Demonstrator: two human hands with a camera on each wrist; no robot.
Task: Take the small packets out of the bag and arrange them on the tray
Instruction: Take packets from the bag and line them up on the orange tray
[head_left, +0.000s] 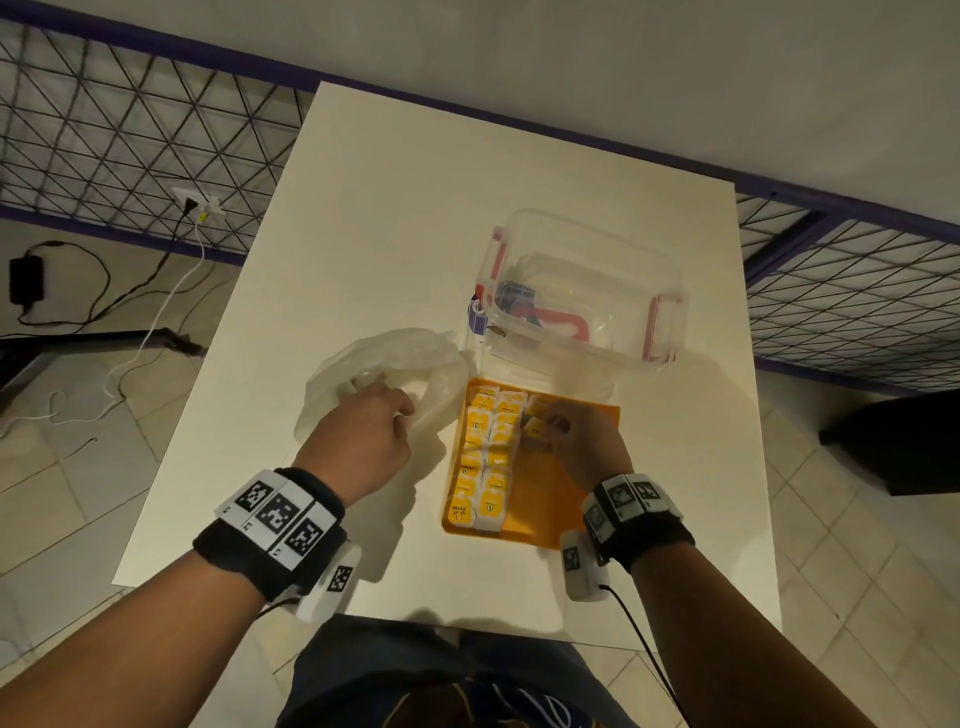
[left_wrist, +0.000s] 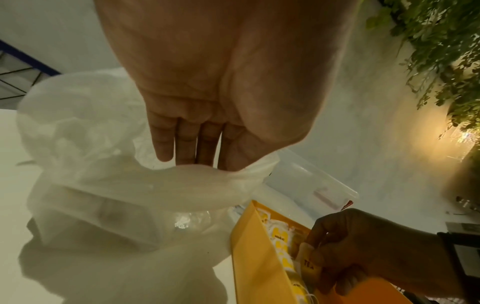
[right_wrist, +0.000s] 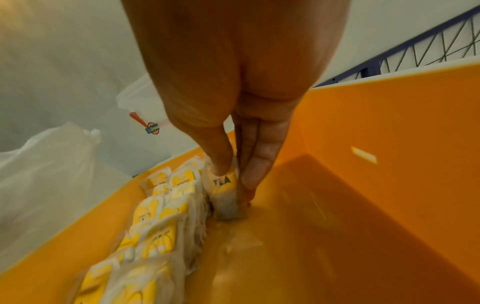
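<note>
On the white worktop (head_left: 363, 208) an orange tray (head_left: 587, 431) lies near the front edge, a little toward the right side. Two rows of small yellow-and-white packets (head_left: 485, 457) run along the tray's left wall, from its far end to its near end, lying flat and touching one another; the right part of the tray floor is bare.

The right hand (head_left: 582, 441) is over the tray's far end. Its grip is narrow — thumb and fingers (right_wrist: 257, 164) pinch one packet marked "TEA" (right_wrist: 223, 185), which stands on edge with its lower end on the tray floor, just beside the second row.

A thin white plastic bag (head_left: 384, 364) sits crumpled on the worktop just left of the tray, its side touching the tray's far left corner. The left hand (head_left: 363, 436) is at the bag's mouth; the wrist view shows its fingers pointing down and mostly straight, their tips hidden behind the bag's rim (left_wrist: 197, 170) — whether they pinch the plastic or only rest on it I cannot tell. What remains inside the bag cannot be made out through the plastic.

Beyond the tray's far edge stands a clear plastic container (head_left: 582, 291) with red clips, open at the top.
</note>
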